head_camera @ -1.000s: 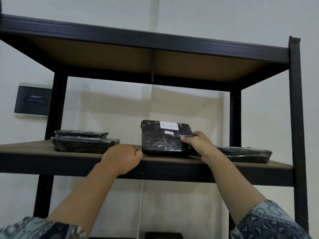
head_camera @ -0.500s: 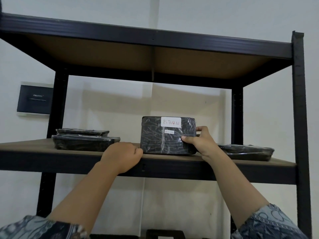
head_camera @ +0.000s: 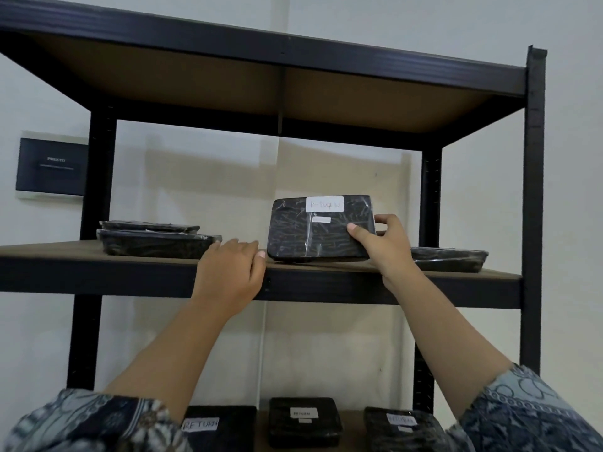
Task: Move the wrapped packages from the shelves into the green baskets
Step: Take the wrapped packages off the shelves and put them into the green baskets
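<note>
Item: wrapped package [head_camera: 313,236], black, white label [head_camera: 324,204], stood on its long edge on the middle shelf [head_camera: 98,275]. Right hand [head_camera: 385,246] pinches its right edge, thumb on the face, fingers behind. Left hand [head_camera: 228,275] lies spread on the shelf lip beside its lower left corner, holding nothing. Likely light and stiff; the film is probably slick, so grip both short edges. Stacked packs [head_camera: 153,247] lie left, one flat pack [head_camera: 447,257] right.

On the middle shelf [head_camera: 49,251], the upright package [head_camera: 313,236] stands on its long edge at centre. The right hand [head_camera: 388,246] holds its right edge, and the left hand [head_camera: 228,275] rests on the shelf's front edge just to its left. The stacked packages [head_camera: 153,246] lie at the left end, and the flat package [head_camera: 450,257] lies at the right end. A row of packages [head_camera: 305,422] sits on the lower shelf [head_camera: 262,429]. A wall panel [head_camera: 52,166] is mounted left of the frame.
</note>
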`<state>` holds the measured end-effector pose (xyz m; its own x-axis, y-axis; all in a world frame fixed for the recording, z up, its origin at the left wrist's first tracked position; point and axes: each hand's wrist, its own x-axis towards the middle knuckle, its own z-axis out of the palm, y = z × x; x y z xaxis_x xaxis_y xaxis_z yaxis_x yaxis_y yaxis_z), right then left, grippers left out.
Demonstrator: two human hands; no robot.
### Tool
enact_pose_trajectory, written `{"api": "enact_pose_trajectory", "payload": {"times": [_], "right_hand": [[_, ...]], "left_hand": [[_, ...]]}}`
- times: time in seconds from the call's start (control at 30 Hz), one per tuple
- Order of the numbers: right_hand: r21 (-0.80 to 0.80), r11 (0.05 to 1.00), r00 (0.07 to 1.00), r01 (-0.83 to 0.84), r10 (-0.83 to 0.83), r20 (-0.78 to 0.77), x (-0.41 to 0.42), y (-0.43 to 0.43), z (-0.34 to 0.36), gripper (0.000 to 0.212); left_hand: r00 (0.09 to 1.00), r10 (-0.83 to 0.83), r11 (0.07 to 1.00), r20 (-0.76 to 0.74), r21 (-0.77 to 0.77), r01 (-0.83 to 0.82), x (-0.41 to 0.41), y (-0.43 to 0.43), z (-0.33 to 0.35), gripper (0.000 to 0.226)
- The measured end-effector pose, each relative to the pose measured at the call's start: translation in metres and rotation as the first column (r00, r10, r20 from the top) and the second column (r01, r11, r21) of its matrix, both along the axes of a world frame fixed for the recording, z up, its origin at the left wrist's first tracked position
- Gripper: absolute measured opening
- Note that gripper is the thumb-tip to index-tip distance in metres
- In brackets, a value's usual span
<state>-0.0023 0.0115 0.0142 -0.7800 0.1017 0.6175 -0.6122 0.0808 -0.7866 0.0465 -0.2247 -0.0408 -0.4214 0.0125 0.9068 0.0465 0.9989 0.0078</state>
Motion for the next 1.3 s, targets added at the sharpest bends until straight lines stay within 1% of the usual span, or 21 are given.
{"api": "enact_pose_trajectory", "payload": {"times": [0.1, 0.23, 0.37, 0.47, 0.57, 0.7, 0.83, 0.9, 1.0, 1.1, 1.2, 1.3], "right_hand": [[-0.076, 0.997, 1.0, 0.007, -0.009, -0.023, 0.017, 0.01, -0.011, 0.043], [-0.181, 0.983, 0.999, -0.019, 0.012, -0.038, 0.037, 0.023, -0.033, 0.04], [-0.219, 0.975, 0.997, -0.028, 0.011, -0.079, 0.059, 0.038, -0.063, 0.035], [-0.224, 0.974, 0.998, -0.03, 0.018, -0.055, 0.071, 0.049, -0.092, 0.033], [-0.229, 0.972, 0.999, -0.047, 0.049, 0.004, 0.079, 0.063, -0.123, 0.04], [-0.221, 0.975, 0.995, -0.02, 0.041, 0.091, 0.093, 0.083, -0.168, 0.038], [-0.249, 0.968, 0.98, 0.027, 0.023, 0.196, 0.104, 0.112, -0.212, 0.036], [-0.255, 0.965, 0.969, 0.065, 0.0, 0.248, 0.106, 0.13, -0.234, 0.034], [-0.219, 0.967, 0.942, 0.13, -0.051, 0.333, 0.107, 0.159, -0.267, 0.034], [-0.216, 0.962, 0.908, 0.169, -0.067, 0.414, 0.107, 0.189, -0.298, 0.03], [-0.186, 0.962, 0.867, 0.198, -0.083, 0.491, 0.104, 0.222, -0.323, 0.033], [-0.169, 0.963, 0.833, 0.211, -0.086, 0.547, 0.096, 0.258, -0.344, 0.036]], "left_hand": [[1.0, 0.018, 0.999, 0.026, -0.039, -0.017, 0.005, 0.006, -0.015, 0.062], [0.999, 0.036, 0.997, 0.008, -0.069, -0.035, 0.016, 0.018, -0.035, 0.062], [0.999, -0.047, 0.998, 0.025, -0.047, 0.048, 0.031, 0.034, -0.065, 0.068], [0.992, -0.115, 0.993, 0.057, -0.035, 0.117, 0.044, 0.047, -0.094, 0.069], [0.981, -0.135, 0.99, 0.136, -0.029, 0.14, 0.051, 0.06, -0.124, 0.067], [0.957, -0.135, 0.987, 0.257, -0.047, 0.152, 0.054, 0.081, -0.167, 0.064], [0.914, -0.163, 0.98, 0.373, -0.044, 0.193, 0.052, 0.105, -0.205, 0.062], [0.894, -0.197, 0.972, 0.402, -0.035, 0.23, 0.049, 0.119, -0.225, 0.062], [0.873, -0.251, 0.96, 0.419, -0.006, 0.279, 0.043, 0.141, -0.253, 0.059], [0.84, -0.272, 0.953, 0.47, 0.007, 0.304, 0.036, 0.166, -0.278, 0.06], [0.797, -0.311, 0.938, 0.519, 0.033, 0.344, 0.027, 0.196, -0.301, 0.058], [0.779, -0.339, 0.928, 0.527, 0.052, 0.368, 0.016, 0.232, -0.322, 0.057]]}}
